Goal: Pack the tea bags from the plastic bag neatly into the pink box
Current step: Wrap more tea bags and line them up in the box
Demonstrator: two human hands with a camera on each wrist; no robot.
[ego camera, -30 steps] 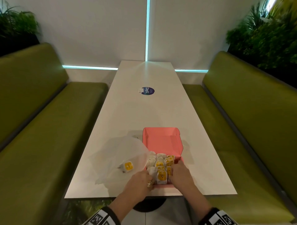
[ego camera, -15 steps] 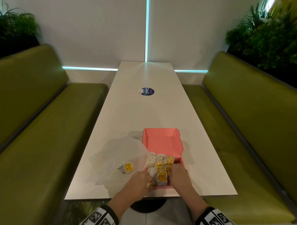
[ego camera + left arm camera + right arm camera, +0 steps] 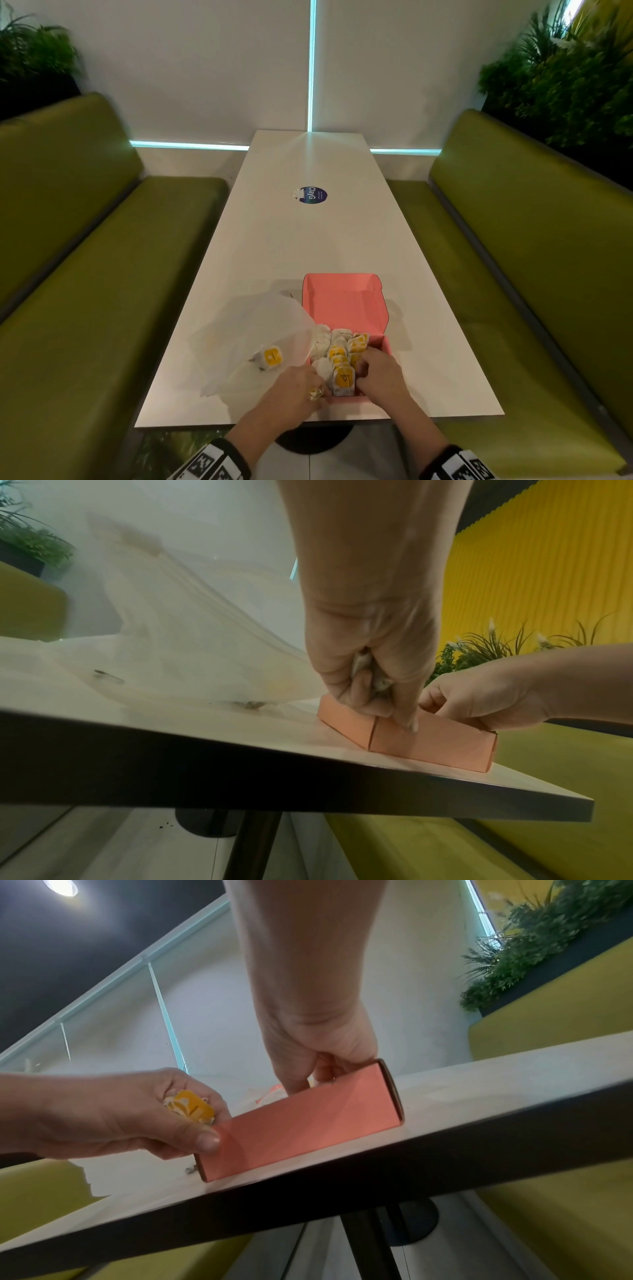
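The plastic bag (image 3: pixel 260 346) lies left on the counter (image 3: pixel 308 246), one yellow-labelled tea bag (image 3: pixel 270 357) inside; the left hand (image 3: pixel 294 394) has its grip curled round tea bags (image 3: pixel 190 1107) at the pink box (image 3: pixel 346 305) corner; the right hand (image 3: pixel 378 377) curls fingers among the packed rows (image 3: pixel 342 359); a sticker (image 3: pixel 313 195) reads "ClayG".

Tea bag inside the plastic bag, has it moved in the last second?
No. The tea bag in the plastic bag keeps its spot left of the pink box, which sits unchanged below the round sticker.

Round table sticker (image 3: pixel 313 195) — reads "ClayG", partly.
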